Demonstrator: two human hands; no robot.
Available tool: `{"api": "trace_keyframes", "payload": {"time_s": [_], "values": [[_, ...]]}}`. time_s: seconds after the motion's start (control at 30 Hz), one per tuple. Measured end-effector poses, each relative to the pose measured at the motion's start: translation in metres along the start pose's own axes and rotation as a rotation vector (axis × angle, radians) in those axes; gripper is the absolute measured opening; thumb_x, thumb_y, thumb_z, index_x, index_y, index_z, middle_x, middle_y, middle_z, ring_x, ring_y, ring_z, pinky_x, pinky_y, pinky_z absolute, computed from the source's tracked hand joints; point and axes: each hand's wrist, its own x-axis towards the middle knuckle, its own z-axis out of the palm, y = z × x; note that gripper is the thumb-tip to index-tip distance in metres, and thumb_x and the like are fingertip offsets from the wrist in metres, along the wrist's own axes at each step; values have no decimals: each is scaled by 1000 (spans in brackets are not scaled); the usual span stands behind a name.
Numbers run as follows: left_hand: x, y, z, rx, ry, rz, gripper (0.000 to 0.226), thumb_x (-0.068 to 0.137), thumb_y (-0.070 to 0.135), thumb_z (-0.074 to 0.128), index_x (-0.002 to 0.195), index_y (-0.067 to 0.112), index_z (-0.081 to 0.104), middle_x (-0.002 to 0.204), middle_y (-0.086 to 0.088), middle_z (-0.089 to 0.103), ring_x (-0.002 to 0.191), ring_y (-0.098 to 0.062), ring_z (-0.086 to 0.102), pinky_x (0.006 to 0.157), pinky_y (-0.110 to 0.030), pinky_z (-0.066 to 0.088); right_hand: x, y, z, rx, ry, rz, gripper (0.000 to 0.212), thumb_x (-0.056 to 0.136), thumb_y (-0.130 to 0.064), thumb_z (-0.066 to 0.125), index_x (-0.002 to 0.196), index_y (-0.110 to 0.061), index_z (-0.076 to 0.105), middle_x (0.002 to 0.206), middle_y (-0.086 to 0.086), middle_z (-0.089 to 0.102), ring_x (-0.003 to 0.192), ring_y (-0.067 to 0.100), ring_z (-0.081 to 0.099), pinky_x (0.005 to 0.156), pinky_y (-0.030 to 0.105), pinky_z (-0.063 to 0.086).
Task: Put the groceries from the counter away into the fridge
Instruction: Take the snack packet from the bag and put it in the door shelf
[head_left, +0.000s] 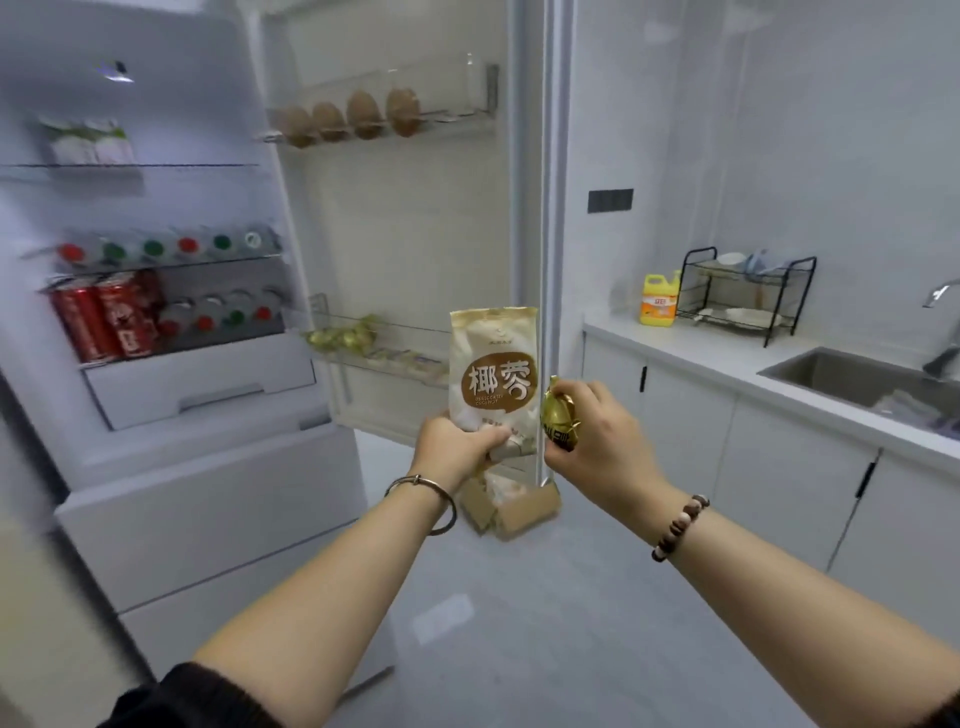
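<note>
Left hand gripped the glossy flat coconut pouch by its bottom, long axis upright, while right hand clutched a crinkly gold foil packet just beside it.

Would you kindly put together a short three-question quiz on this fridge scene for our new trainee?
1. True or false: the fridge door stands open.
2. Which hand holds the cream bag of desiccated coconut? A) left hand B) right hand C) neither
3. Fill in: the top rack of the door holds a row of brown ____.

Key:
1. True; the shelves, with the red cans, are in plain view.
2. A; the right hand grips a small gold-wrapped item instead.
3. Eggs; four are visible.
</note>
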Motion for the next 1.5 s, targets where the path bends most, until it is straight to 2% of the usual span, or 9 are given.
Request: {"api": "trace_keyframes", "payload": {"time_s": [0.13, 0.33, 0.57, 0.73, 0.9, 1.03, 1.2, 1.4, 1.5], "values": [[15, 4, -21, -57, 118, 38, 21, 71, 9, 79, 84, 17, 65, 82, 3, 68, 79, -13, 65, 68, -23, 54, 29, -6, 12, 88, 25, -88, 51, 74, -16, 75, 120, -7, 54, 107, 7, 57, 81, 15, 53, 68, 21, 43], [60, 17, -71, -44, 214, 80, 20, 70, 12, 80, 83, 18, 66, 89, -2, 71, 88, -21, 67, 85, -40, 55, 91, -30, 40, 141, 68, -197, 52, 74, -11, 74, 121, -7, 54, 113, 7, 56, 88, 21, 57, 67, 26, 45], [132, 32, -135, 16, 233, 158, 20, 73, 21, 79, 84, 23, 63, 88, 4, 67, 87, -16, 63, 82, -30, 52, 178, -65, 78, 126, 138, -161, 49, 77, -12, 70, 122, -10, 52, 115, 7, 54, 89, 25, 56, 70, 26, 41], [183, 42, -172, -102, 162, 216, 22, 71, 15, 80, 88, 19, 66, 89, 1, 71, 88, -17, 68, 76, -30, 56, 240, -68, 101, -124, -202, 184, 46, 76, -25, 67, 118, -17, 49, 107, 5, 57, 90, 25, 55, 68, 30, 44], [218, 53, -199, -189, 28, 282, 31, 70, 13, 80, 99, 12, 67, 93, -3, 73, 88, -20, 70, 77, -34, 57, 274, -77, 136, -107, -532, 337, 43, 75, -32, 75, 109, -13, 57, 95, 2, 61, 73, 15, 57, 59, 26, 50], [242, 52, -221, -100, 22, 344, 24, 71, 14, 80, 84, 25, 62, 87, 4, 70, 86, -15, 68, 77, -31, 55, 296, -96, 166, -139, -616, 320, 44, 77, -31, 73, 113, -14, 56, 94, 1, 59, 73, 15, 58, 53, 24, 51], [264, 39, -239, -143, 3, 344, 25, 73, 9, 78, 84, 25, 62, 86, 6, 68, 84, -11, 66, 74, -26, 55, 313, -113, 197, -244, -731, 372, 48, 77, -32, 74, 111, -1, 60, 106, 14, 63, 93, 31, 64, 76, 41, 58], [271, 37, -234, -100, 3, 352, 26, 73, 15, 79, 78, 27, 58, 76, 13, 63, 70, 2, 59, 56, -9, 45, 319, -118, 220, -329, -783, 413, 55, 74, -40, 76, 109, -1, 60, 104, 12, 63, 94, 30, 62, 79, 38, 54], [272, 36, -230, -92, -43, 339, 26, 73, 15, 79, 79, 28, 58, 80, 10, 65, 73, 0, 61, 59, -12, 47, 319, -114, 225, -357, -773, 406, 56, 78, -45, 71, 111, -1, 60, 108, 13, 65, 92, 27, 61, 78, 33, 51]]}}
